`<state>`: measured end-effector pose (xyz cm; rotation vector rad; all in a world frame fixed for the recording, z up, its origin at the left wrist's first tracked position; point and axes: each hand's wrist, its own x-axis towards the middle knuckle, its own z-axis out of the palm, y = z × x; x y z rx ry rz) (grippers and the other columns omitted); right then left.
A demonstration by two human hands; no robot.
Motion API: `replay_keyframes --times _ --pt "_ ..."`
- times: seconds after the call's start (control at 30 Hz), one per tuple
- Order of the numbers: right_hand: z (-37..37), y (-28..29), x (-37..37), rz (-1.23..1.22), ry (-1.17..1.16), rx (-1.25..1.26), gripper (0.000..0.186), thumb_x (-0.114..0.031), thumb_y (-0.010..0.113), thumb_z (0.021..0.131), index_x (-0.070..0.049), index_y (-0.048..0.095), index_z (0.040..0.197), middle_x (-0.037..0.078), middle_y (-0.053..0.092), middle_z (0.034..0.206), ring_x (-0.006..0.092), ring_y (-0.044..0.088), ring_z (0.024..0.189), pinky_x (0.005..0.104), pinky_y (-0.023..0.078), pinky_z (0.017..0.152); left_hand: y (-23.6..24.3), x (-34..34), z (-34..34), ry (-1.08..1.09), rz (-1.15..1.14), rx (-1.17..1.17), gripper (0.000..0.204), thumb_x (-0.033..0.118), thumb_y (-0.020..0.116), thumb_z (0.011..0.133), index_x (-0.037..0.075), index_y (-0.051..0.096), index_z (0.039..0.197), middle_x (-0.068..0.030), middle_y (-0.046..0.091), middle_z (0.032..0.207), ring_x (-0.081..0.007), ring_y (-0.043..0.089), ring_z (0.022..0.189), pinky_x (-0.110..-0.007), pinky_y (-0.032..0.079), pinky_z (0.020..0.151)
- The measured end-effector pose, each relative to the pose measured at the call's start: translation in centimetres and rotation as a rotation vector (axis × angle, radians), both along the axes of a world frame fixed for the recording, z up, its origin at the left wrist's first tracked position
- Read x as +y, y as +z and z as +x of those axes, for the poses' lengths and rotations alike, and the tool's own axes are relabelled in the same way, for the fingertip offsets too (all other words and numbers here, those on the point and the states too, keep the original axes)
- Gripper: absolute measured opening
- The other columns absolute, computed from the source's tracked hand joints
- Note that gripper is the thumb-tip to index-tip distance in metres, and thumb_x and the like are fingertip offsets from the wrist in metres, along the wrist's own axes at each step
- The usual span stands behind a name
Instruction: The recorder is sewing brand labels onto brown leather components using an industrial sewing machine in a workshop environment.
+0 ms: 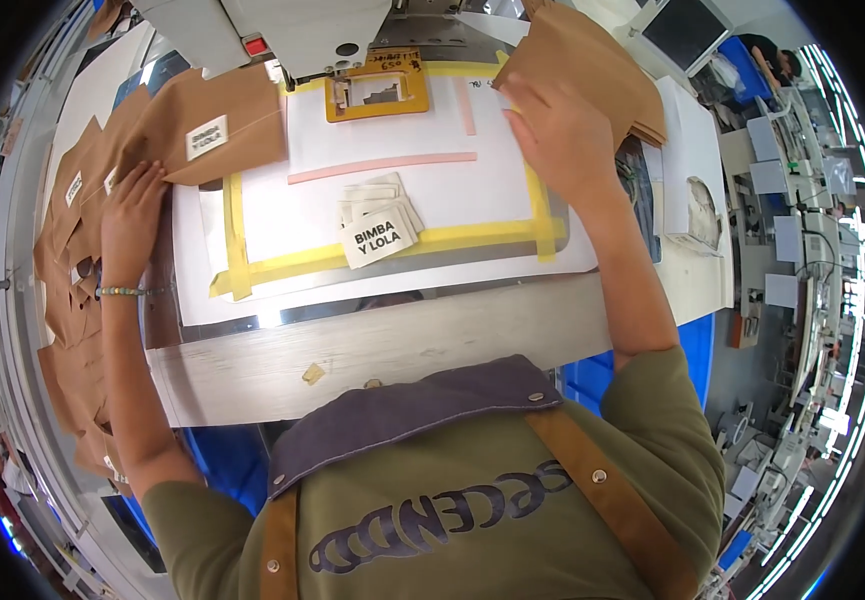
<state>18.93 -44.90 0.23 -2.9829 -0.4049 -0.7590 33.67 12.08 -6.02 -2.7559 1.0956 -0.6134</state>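
Observation:
My left hand (134, 215) grips the near edge of a brown cut panel (247, 125) with its fingers curled over it. A white printed label (206, 138) is on that panel, which reaches onto the white work sheet (302, 215). On the other side, my right hand (567, 140) has its fingers stretched out and its thumb apart, by the edge of a stack of brown panels (587, 65). Between the hands, a small fanned pile of white labels (380, 235) rests on the sheet. Behind them, a yellow clamp frame (417, 95) sits beneath the sewing machine head (327, 30).
Yellow tape (322, 262) borders the sheet, with a pink strip (382, 166) inside. More labelled brown panels (67, 260) are heaped along the left. A monitor (687, 35) stands at back right. Blue bins (587, 380) show below the table edge. Another person (767, 60) is far right.

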Motion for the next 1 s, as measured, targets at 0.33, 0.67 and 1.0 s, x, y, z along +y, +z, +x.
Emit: replay_keyframes --times 0.33,0.67,1.0 --pt "2.0 -3.0 -6.0 -0.179 -0.017 -0.088 0.032 -0.007 0.072 0.098 -0.012 0.078 0.129 0.004 0.076 0.137 0.0283 0.064 0.138 0.0499 0.045 0.12 5.2 -10.6 -5.3 -0.079 -0.39 0.124 0.055 -0.008 0.073 0.089 0.013 0.075 0.14 -0.0104 0.065 0.156 -0.0369 0.053 0.151 -0.049 0.042 0.126" --pt "-0.5 -2.9 6.5 0.099 0.504 -0.015 0.029 -0.01 0.07 0.093 -0.012 0.08 0.12 0.002 0.078 0.128 0.0214 0.071 0.123 0.0454 0.051 0.114 3.3 -24.4 -9.6 -0.525 -0.472 0.174 0.042 0.014 0.084 0.086 0.002 0.074 0.124 -0.0105 0.075 0.132 -0.0303 0.07 0.125 -0.041 0.06 0.103" --pt "1.0 -5.1 2.3 -0.178 0.254 0.025 0.04 -0.007 0.066 0.096 -0.009 0.074 0.136 0.008 0.073 0.143 0.028 0.061 0.143 0.0517 0.044 0.121 1.6 -19.8 -7.6 -0.411 -0.045 -0.044 0.025 0.006 0.072 0.087 0.0 0.073 0.111 -0.0092 0.076 0.119 -0.0255 0.071 0.117 -0.038 0.059 0.1"
